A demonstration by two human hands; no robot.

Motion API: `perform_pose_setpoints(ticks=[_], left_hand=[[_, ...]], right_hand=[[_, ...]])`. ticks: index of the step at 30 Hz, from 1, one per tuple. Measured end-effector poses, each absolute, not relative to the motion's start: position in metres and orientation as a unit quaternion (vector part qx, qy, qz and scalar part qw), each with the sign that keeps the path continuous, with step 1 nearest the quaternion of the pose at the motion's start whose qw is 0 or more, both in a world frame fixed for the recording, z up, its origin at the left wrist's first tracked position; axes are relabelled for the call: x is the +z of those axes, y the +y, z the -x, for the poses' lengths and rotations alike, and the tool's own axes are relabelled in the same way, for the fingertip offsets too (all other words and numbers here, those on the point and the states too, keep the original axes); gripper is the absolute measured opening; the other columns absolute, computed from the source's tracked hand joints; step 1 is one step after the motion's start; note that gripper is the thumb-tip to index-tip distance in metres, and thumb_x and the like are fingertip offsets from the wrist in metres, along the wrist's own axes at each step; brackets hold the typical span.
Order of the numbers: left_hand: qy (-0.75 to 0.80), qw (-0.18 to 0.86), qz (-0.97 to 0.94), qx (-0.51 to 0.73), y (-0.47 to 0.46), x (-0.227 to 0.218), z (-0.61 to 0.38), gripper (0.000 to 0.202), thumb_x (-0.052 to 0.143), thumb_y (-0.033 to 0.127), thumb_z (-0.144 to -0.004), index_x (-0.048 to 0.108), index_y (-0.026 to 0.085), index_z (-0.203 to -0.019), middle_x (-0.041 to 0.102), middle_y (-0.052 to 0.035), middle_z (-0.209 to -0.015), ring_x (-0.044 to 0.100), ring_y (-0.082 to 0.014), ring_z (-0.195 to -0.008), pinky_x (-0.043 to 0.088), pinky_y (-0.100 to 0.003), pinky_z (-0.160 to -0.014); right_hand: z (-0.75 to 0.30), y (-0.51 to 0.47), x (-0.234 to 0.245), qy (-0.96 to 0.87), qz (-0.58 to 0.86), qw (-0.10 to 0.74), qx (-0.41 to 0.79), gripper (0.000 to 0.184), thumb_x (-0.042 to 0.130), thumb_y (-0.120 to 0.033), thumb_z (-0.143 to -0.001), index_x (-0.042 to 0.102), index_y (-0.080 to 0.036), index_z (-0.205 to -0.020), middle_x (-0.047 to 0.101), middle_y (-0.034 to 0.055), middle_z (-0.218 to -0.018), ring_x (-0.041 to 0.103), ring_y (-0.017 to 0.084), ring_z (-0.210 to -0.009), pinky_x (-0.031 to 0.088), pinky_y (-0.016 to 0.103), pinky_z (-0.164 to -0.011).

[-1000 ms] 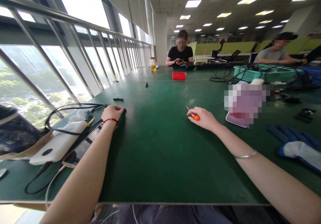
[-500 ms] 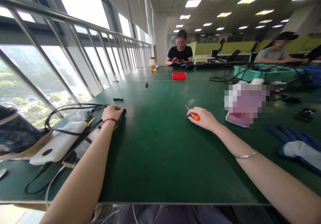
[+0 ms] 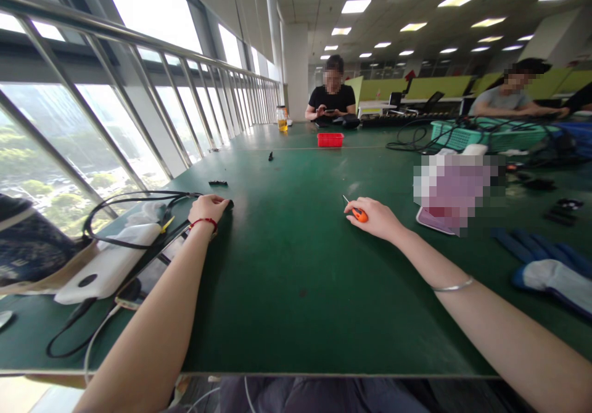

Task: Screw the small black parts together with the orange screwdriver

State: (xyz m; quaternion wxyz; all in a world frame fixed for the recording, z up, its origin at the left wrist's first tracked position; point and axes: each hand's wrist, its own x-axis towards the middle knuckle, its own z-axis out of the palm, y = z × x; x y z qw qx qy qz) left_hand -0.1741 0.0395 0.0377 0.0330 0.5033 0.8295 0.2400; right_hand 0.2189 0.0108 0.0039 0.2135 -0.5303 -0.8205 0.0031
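Resting near the middle of the green table (image 3: 296, 290), the orange screwdriver (image 3: 360, 214) is gripped by the closed right hand (image 3: 377, 217). Toward the table's left edge, a small black part (image 3: 230, 204) is enclosed by the curled left hand (image 3: 208, 207). The part could slip out if it is pinched loosely.

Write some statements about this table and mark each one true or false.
1. The right hand grips an orange-handled screwdriver. True.
2. The left hand is raised off the table. False: it rests on the table, fingers curled on a black part.
3. A red tray sits far down the table. True.
4. The blue gloves lie beside the left hand. False: they lie on the right side, near the right forearm.
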Motion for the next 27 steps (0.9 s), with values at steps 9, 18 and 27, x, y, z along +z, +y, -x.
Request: perform_pose_setpoints(ticks=[9, 18, 27], left_hand=[[0.817, 0.070, -0.502, 0.275, 0.051, 0.026, 0.188, 0.030, 0.063, 0.039, -0.071, 0.074, 0.023, -0.093, 0.071, -0.0046, -0.104, 0.063, -0.0250, -0.100, 0.050, -0.028, -0.080], [0.820, 0.037, -0.518, 0.242, 0.042, 0.035, 0.173, 0.033, 0.059, 0.033, -0.072, 0.073, 0.020, -0.100, 0.071, -0.0078, -0.105, 0.063, -0.0285, -0.100, 0.050, -0.031, -0.078], [0.809, 0.030, -0.520, 0.273, 0.044, 0.032, 0.175, 0.026, 0.064, 0.029, -0.068, 0.073, 0.019, -0.091, 0.072, -0.0054, -0.098, 0.062, -0.0269, -0.095, 0.047, -0.030, -0.072]], right_hand=[[-0.218, 0.010, 0.005, -0.820, 0.533, 0.208, 0.011, 0.014, 0.054, -0.027, -0.080, 0.062, -0.024, -0.091, 0.061, 0.0028, -0.088, 0.057, 0.018, -0.081, 0.042, 0.028, -0.063], [-0.219, 0.012, 0.003, -0.824, 0.527, 0.209, -0.001, 0.015, 0.055, -0.028, -0.079, 0.063, -0.025, -0.091, 0.061, 0.0026, -0.086, 0.057, 0.018, -0.081, 0.039, 0.026, -0.061], [-0.219, 0.012, 0.004, -0.821, 0.532, 0.207, 0.009, 0.014, 0.055, -0.027, -0.079, 0.063, -0.024, -0.091, 0.061, 0.0029, -0.087, 0.057, 0.018, -0.081, 0.039, 0.026, -0.061]])
